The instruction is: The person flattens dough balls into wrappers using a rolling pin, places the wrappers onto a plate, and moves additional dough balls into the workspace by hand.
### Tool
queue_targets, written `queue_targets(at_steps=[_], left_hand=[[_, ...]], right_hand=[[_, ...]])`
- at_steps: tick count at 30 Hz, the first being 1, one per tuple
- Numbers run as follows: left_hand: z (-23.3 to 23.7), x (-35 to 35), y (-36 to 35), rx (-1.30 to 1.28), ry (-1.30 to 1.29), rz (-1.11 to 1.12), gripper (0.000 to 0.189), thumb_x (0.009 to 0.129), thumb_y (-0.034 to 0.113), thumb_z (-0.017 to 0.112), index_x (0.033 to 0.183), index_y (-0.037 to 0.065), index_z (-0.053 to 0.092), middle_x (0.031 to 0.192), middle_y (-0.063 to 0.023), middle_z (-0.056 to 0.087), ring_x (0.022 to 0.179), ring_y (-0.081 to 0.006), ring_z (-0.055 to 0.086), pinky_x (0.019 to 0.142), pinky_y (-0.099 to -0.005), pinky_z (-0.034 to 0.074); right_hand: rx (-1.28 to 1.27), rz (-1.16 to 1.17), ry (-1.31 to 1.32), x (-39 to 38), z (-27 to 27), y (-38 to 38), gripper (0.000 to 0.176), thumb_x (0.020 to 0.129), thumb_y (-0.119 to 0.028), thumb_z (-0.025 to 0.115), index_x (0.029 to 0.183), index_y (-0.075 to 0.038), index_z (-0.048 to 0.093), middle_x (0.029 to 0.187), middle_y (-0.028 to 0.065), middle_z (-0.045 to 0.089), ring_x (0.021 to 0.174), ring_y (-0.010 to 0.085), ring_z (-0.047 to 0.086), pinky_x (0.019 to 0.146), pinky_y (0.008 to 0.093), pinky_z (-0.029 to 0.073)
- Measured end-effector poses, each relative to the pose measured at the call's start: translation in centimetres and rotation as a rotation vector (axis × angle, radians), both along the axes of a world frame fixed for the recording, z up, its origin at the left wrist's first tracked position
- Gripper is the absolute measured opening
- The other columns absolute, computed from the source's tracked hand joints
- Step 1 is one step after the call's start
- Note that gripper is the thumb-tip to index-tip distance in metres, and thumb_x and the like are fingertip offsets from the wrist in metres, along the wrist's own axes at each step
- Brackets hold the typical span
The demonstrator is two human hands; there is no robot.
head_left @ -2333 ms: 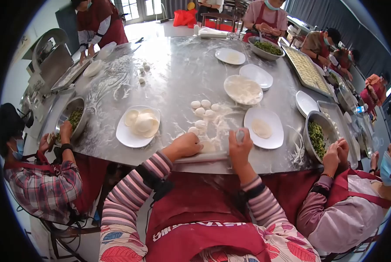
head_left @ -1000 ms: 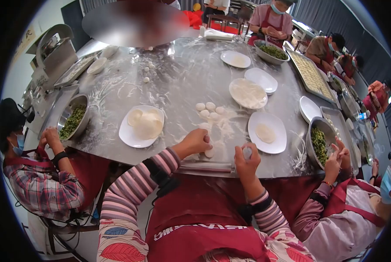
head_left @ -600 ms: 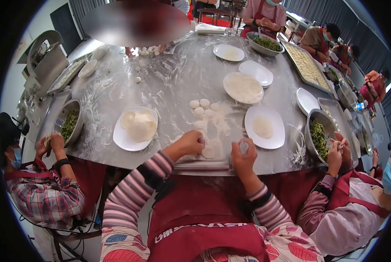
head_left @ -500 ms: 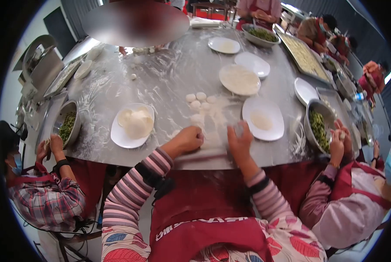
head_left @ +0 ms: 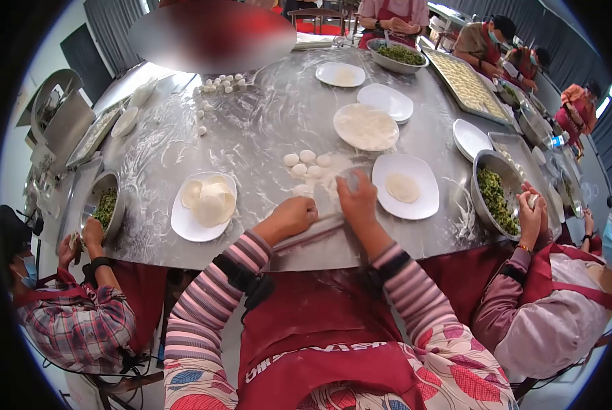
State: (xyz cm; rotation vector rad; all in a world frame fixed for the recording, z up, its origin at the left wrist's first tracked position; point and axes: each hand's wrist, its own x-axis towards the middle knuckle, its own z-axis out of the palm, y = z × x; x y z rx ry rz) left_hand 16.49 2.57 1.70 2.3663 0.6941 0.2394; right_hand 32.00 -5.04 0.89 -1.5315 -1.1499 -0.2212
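My left hand [head_left: 294,216] is closed into a fist low over the floured table, its fingers curled under and whatever they hold hidden. My right hand [head_left: 358,199] is to its right, fingers apart and partly blurred, over loose flour [head_left: 330,183]. A pale rod, apparently a rolling pin [head_left: 311,232], lies slantwise between the hands, close to the right palm. Several small white dough balls [head_left: 306,157] sit just beyond my hands. A thin round dough wrapper [head_left: 402,187] rests on a square white plate [head_left: 426,203] at right. Another white plate [head_left: 198,233] at left bears stacked wrappers [head_left: 214,205].
Bowls of green filling stand at left [head_left: 118,213] and right [head_left: 477,195], with co-workers handling dough beside them. Beyond are a floured plate [head_left: 365,126], a white plate [head_left: 386,101] and a tray of dumplings [head_left: 467,80]. The table edge [head_left: 429,258] runs before me.
My right hand has shifted left and slightly away from me, closer to my left hand. My left fist stays in about the same place. The camera view has shifted slightly.
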Motion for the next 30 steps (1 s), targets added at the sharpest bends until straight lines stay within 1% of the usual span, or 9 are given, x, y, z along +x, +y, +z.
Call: queue_targets(at_steps=[7, 9, 13, 19, 21, 23, 24, 26, 30], left_hand=[[0.7, -1.1, -0.4, 0.036, 0.044, -0.128, 0.018, 0.073, 0.016, 0.058, 0.078, -0.002, 0.059, 0.074, -0.0188, 0.061, 0.071, -0.0323, 0.059, 0.066, -0.0385, 0.046], [0.6, -1.4, -0.7, -0.332, 0.060, -0.020, 0.019, 0.073, 0.016, 0.058, 0.078, -0.002, 0.059, 0.075, -0.0196, 0.060, 0.072, -0.0337, 0.059, 0.066, -0.0390, 0.046], [-0.5, 0.1, 0.4, 0.017, 0.020, -0.053, 0.020, 0.074, 0.017, 0.059, 0.079, -0.002, 0.059, 0.075, -0.0191, 0.061, 0.071, -0.0323, 0.059, 0.065, -0.0382, 0.046], [0.2, -0.9, 0.1, -0.012, 0.093, -0.106, 0.018, 0.075, 0.016, 0.058, 0.081, -0.001, 0.059, 0.075, -0.0185, 0.061, 0.069, -0.0299, 0.060, 0.065, -0.0372, 0.046], [0.6, -1.7, 0.0, -0.540, 0.056, 0.030, 0.019, 0.075, 0.015, 0.059, 0.083, -0.002, 0.058, 0.077, -0.0180, 0.061, 0.070, -0.0288, 0.060, 0.066, -0.0367, 0.047], [0.7, -1.9, 0.2, -0.533, 0.108, -0.016, 0.019, 0.075, 0.015, 0.058, 0.085, -0.002, 0.058, 0.079, -0.0181, 0.062, 0.073, -0.0295, 0.061, 0.067, -0.0373, 0.047], [0.8, -1.5, 0.1, -0.346, 0.095, -0.035, 0.019, 0.076, 0.015, 0.057, 0.084, -0.002, 0.058, 0.080, -0.0187, 0.061, 0.075, -0.0306, 0.061, 0.067, -0.0377, 0.046], [-0.1, -0.4, 0.4, -0.018, 0.051, -0.040, 0.018, 0.076, 0.014, 0.055, 0.083, -0.002, 0.059, 0.081, -0.0202, 0.061, 0.077, -0.0343, 0.059, 0.069, -0.0390, 0.046], [-0.1, 0.4, 0.7, -0.057, 0.100, -0.019, 0.015, 0.076, 0.011, 0.055, 0.082, -0.002, 0.059, 0.081, -0.0211, 0.061, 0.077, -0.0354, 0.058, 0.069, -0.0395, 0.045]], right_hand=[[0.022, 0.105, 0.105, -1.2, -1.0, -7.3, 0.024, 0.072, -0.011, 0.067, 0.086, -0.002, 0.050, 0.068, 0.0193, 0.057, 0.060, 0.0374, 0.056, 0.054, 0.0418, 0.043], [0.010, 0.079, 0.134, -1.0, -0.7, -6.5, 0.025, 0.072, -0.010, 0.068, 0.087, -0.001, 0.050, 0.069, 0.0193, 0.056, 0.061, 0.0373, 0.056, 0.055, 0.0411, 0.043], [-0.027, 0.025, 0.063, 0.0, 0.4, -0.9, 0.024, 0.073, -0.013, 0.066, 0.088, -0.002, 0.050, 0.070, 0.0218, 0.055, 0.065, 0.0398, 0.055, 0.055, 0.0424, 0.043], [-0.041, 0.060, 0.156, -0.9, -1.3, -5.5, 0.026, 0.071, -0.008, 0.068, 0.089, -0.002, 0.051, 0.070, 0.0165, 0.055, 0.062, 0.0328, 0.056, 0.053, 0.0381, 0.044], [-0.038, 0.055, -0.201, -1.1, -0.6, -6.8, 0.024, 0.071, -0.006, 0.067, 0.089, -0.002, 0.051, 0.070, 0.0160, 0.055, 0.063, 0.0315, 0.056, 0.054, 0.0368, 0.044], [-0.074, 0.087, 0.147, -1.3, -0.1, -6.2, 0.024, 0.072, -0.007, 0.067, 0.089, -0.002, 0.052, 0.070, 0.0158, 0.055, 0.062, 0.0325, 0.056, 0.054, 0.0382, 0.043], [-0.017, -0.045, -0.141, -0.3, -1.4, -3.6, 0.023, 0.073, -0.010, 0.066, 0.089, -0.002, 0.052, 0.069, 0.0179, 0.056, 0.061, 0.0354, 0.056, 0.053, 0.0402, 0.043], [-0.022, 0.030, 0.052, -0.3, -0.1, 0.1, 0.023, 0.074, -0.013, 0.065, 0.089, -0.002, 0.051, 0.070, 0.0226, 0.055, 0.065, 0.0402, 0.055, 0.055, 0.0426, 0.042], [0.005, 0.014, 0.009, -0.4, 0.1, -0.8, 0.024, 0.073, -0.012, 0.066, 0.088, -0.002, 0.050, 0.068, 0.0212, 0.056, 0.060, 0.0387, 0.055, 0.053, 0.0425, 0.042]])
